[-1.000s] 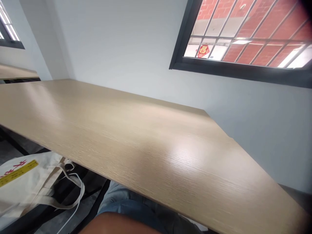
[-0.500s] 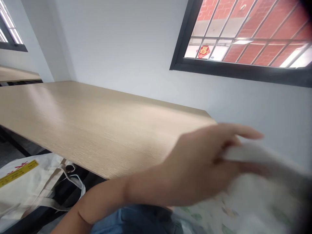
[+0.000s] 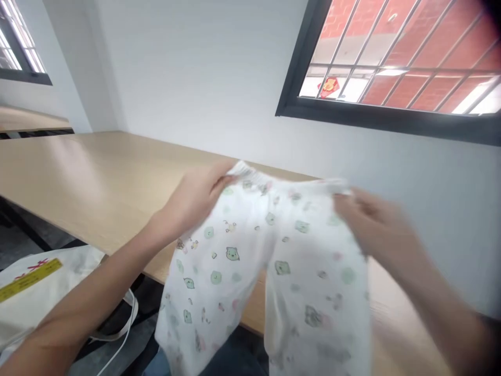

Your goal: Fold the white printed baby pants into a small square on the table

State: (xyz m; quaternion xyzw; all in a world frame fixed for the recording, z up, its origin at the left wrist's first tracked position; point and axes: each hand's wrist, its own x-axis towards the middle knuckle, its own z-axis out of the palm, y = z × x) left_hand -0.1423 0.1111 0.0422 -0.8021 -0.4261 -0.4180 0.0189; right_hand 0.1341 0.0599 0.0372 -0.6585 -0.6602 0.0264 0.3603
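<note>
- The left hand (image 3: 195, 201) is pinched shut on the left end of the waistband of a small pair of white trousers (image 3: 270, 271), thumb and fingers closed on the cloth.
- The right hand (image 3: 371, 224) is blurred; it grips the right end of the same waistband, fingers curled in on it.
- The trousers hang in the air between the two hands, above the near edge of the wooden table (image 3: 102, 183) and in front of the white wall (image 3: 203, 78).
- The waistband runs roughly level from left to right at the top; the two legs hang downward toward the person's lap, so the long axis is close to upright. The cloth has a print of small green and pink figures.
- Half a second ago only one hand was in view, reaching right across the table onto a blurred bundle of cloth low on the right; now both hands are up and the trousers are spread open.
- A cloth bag (image 3: 35, 292) with a yellow label lies lower left, under the table edge, as it did before.
</note>
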